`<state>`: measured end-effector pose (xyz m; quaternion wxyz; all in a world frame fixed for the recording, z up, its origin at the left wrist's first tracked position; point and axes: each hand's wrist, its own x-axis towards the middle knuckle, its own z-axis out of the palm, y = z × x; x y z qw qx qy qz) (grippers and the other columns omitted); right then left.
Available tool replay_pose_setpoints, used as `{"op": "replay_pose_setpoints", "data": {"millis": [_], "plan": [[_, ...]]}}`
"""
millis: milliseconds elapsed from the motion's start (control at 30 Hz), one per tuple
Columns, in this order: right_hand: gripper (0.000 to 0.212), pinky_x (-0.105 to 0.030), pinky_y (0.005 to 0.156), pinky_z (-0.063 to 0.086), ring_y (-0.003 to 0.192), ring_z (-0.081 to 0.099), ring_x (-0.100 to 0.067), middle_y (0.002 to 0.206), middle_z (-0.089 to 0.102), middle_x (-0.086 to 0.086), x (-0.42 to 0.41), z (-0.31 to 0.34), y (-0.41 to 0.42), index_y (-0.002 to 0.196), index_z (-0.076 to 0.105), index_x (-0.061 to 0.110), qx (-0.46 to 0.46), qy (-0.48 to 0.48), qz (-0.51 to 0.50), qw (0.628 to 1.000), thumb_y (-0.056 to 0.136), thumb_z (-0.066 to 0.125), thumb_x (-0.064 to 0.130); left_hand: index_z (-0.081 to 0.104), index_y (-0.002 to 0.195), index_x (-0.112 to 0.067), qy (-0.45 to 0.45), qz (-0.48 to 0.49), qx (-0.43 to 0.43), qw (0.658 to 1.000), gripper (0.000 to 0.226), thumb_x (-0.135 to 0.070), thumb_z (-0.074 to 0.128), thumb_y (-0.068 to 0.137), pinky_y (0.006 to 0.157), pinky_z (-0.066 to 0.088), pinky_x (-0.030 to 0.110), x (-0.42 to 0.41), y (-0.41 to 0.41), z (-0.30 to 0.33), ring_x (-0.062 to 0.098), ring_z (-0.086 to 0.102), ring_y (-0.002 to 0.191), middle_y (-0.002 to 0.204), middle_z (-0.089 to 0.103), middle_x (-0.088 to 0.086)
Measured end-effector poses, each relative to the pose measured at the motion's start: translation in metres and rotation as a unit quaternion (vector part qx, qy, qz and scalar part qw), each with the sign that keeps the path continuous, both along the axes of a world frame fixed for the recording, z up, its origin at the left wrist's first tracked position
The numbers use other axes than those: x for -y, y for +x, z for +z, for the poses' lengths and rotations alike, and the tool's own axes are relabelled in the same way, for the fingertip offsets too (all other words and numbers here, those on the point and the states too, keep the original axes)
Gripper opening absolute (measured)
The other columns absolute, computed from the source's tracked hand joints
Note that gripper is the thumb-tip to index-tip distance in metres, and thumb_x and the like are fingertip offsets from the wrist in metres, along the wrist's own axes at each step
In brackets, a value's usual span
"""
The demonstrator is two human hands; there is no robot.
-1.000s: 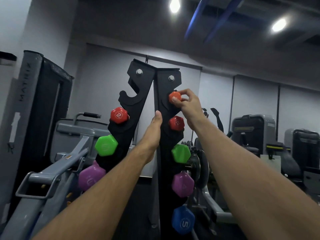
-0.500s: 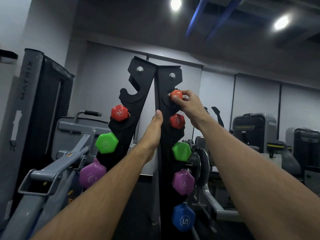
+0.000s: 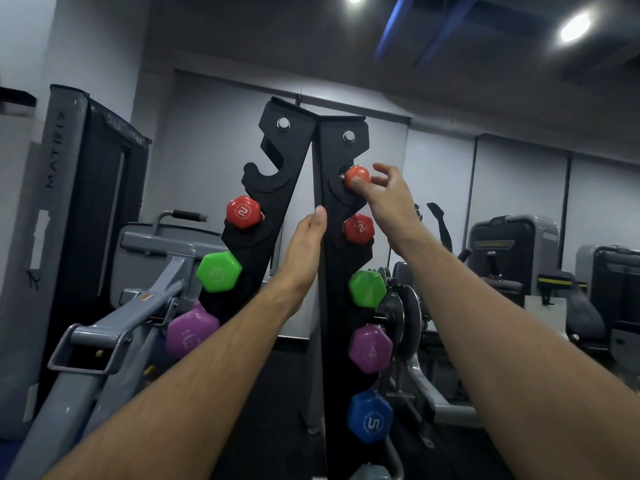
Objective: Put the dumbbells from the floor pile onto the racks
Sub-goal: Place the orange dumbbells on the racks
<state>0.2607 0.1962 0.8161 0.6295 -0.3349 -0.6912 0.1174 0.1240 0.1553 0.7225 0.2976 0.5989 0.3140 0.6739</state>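
A black upright dumbbell rack [image 3: 332, 258] stands in front of me with hooks on both sides. A small orange dumbbell [image 3: 356, 174] sits in the top right hook. My right hand [image 3: 384, 195] is at it with the thumb still touching its end and the fingers spread apart. My left hand [image 3: 306, 251] lies flat against the rack's middle edge, holding nothing. Below hang red [image 3: 358, 228], green [image 3: 367, 288], purple [image 3: 370, 348] and blue [image 3: 369, 416] dumbbells on the right, and red [image 3: 243, 212], green [image 3: 219, 271] and purple [image 3: 191, 336] ones on the left. The top left hook [image 3: 263, 176] holds nothing.
A grey gym machine frame [image 3: 114, 327] stands left of the rack, with a tall dark machine [image 3: 79, 188] behind it. More grey machines [image 3: 512, 251] fill the right side. A grey dumbbell end [image 3: 369, 472] shows at the rack's bottom.
My right hand has opened its fingers off the orange dumbbell, which now rests in the top right hook. The left hand stays against the rack.
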Motion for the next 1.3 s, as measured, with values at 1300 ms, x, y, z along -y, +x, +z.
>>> {"op": "replay_pose_setpoints", "data": {"millis": [1300], "plan": [[0.038, -0.030, 0.083, 0.050, 0.092, 0.063, -0.013, 0.108, 0.067, 0.002, 0.073, -0.807, -0.135, 0.131, 0.065, 0.016, 0.298, -0.593, 0.141, 0.735, 0.098, 0.067, 0.036, 0.074, 0.101, -0.012, -0.660, 0.260, -0.251, 0.659, 0.045, -0.052, 0.073, 0.081, 0.086, 0.060, 0.042, 0.093, -0.188, -0.762, 0.036, 0.070, 0.098, 0.104, 0.074, 0.015]]}}
